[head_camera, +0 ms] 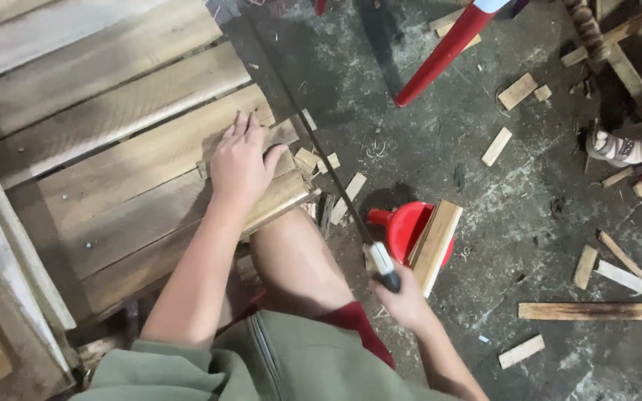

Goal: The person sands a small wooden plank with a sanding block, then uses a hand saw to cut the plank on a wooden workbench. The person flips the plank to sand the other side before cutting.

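Observation:
My left hand [241, 162] lies flat with fingers together on a small wooden block [280, 199] at the edge of a plank pallet [113, 148], pressing it down. My right hand [404, 301] grips the dark handle of a hand saw [299, 126]. Its long blade runs up and left, passing just right of the block's end. My bare knee [291, 252] is below the block.
Several wood offcuts [518, 90] lie scattered on the grey concrete floor. A red plastic scoop [406, 226] holds a plank piece [435, 245]. A red stool leg [447, 48] stands at the top. Another person's foot [622, 148] is at the right edge.

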